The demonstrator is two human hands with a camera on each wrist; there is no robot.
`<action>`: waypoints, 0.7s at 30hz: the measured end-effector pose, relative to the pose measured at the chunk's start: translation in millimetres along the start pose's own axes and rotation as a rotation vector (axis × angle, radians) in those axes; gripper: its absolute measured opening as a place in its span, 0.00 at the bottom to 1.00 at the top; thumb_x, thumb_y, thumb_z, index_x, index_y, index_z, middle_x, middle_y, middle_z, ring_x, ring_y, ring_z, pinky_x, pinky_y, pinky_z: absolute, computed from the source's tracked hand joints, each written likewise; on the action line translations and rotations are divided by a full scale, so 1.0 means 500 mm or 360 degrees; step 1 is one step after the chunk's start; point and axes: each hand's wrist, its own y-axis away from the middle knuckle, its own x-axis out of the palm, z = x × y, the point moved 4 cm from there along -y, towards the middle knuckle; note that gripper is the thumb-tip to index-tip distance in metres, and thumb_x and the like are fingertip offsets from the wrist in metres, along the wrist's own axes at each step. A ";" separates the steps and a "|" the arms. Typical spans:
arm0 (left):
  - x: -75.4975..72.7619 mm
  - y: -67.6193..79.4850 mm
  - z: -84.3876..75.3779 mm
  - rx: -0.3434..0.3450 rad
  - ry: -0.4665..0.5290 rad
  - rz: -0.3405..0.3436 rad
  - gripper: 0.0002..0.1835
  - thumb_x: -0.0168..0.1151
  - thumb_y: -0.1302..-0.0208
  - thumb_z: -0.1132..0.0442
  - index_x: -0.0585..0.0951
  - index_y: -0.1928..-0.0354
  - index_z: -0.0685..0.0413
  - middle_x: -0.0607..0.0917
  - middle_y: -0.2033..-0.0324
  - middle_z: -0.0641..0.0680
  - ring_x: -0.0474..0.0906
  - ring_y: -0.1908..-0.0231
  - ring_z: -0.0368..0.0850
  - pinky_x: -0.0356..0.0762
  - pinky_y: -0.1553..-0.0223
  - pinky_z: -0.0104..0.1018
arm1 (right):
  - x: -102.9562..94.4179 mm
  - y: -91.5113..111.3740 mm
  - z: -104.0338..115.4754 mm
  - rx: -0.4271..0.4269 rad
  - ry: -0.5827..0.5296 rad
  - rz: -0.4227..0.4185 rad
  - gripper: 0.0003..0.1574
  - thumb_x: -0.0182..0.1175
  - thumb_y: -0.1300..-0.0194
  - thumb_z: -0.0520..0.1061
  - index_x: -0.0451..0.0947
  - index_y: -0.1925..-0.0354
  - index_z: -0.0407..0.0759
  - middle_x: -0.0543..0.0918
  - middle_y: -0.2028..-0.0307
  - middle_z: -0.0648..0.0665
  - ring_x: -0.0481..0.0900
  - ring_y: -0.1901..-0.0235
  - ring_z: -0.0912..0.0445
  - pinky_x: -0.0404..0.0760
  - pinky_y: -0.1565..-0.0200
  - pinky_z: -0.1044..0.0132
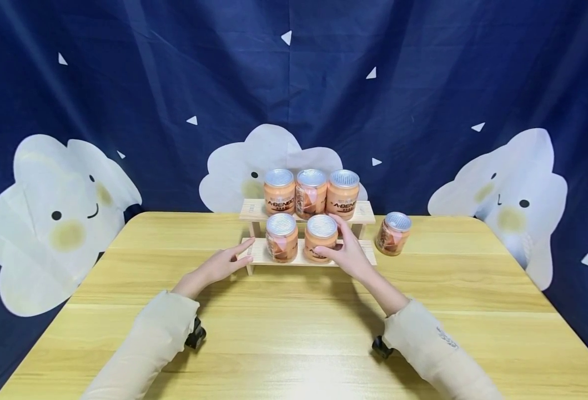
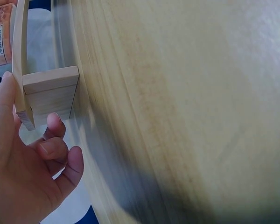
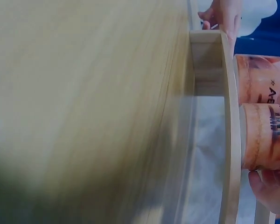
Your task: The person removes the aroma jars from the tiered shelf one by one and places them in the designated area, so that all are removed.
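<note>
My right hand grips an orange can with a silver lid, thumb in front and fingers at its right side. The can is upright, its base right at the lower board of a two-tier wooden rack. In the right wrist view, another can stands on that board beside the held can. My left hand holds the board's left end between thumb and index finger. Its other fingers curl loosely beside the rack leg in the left wrist view.
Three matching cans stand in a row on the upper board. One more can stands on the wooden table, right of the rack. A dark blue curtain with clouds hangs behind.
</note>
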 end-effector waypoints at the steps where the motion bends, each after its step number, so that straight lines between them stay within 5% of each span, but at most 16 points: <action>1: 0.000 0.000 0.000 -0.0001 0.0000 0.0000 0.33 0.47 0.34 0.44 0.54 0.30 0.43 0.76 0.50 0.66 0.68 0.73 0.45 0.66 0.58 0.44 | -0.006 0.001 -0.012 0.0003 0.0016 -0.0006 0.48 0.65 0.48 0.32 0.52 0.35 0.33 0.67 0.45 0.30 0.67 0.49 0.43 0.73 0.53 0.53; 10: 0.000 0.000 0.000 -0.0010 0.0009 0.0009 0.34 0.47 0.34 0.43 0.53 0.30 0.43 0.78 0.57 0.64 0.66 0.76 0.45 0.66 0.60 0.43 | -0.077 0.028 -0.047 0.0007 0.0103 -0.0102 0.47 0.66 0.50 0.32 0.54 0.36 0.35 0.68 0.47 0.32 0.69 0.52 0.48 0.74 0.58 0.70; 17: -0.001 -0.002 0.003 0.0026 -0.0013 0.0002 0.34 0.46 0.34 0.42 0.53 0.29 0.44 0.61 0.36 0.66 0.72 0.65 0.50 0.65 0.54 0.48 | -0.142 0.052 -0.058 -0.0046 0.0151 -0.0239 0.44 0.66 0.54 0.27 0.57 0.40 0.30 0.71 0.51 0.32 0.71 0.60 0.65 0.72 0.63 0.77; 21: 0.001 -0.003 0.004 0.0020 -0.0003 0.0013 0.34 0.46 0.34 0.42 0.52 0.29 0.43 0.64 0.38 0.66 0.70 0.75 0.45 0.66 0.56 0.46 | -0.180 0.071 -0.061 0.0010 0.0218 -0.0277 0.44 0.65 0.52 0.28 0.56 0.39 0.30 0.70 0.51 0.32 0.69 0.62 0.68 0.71 0.64 0.78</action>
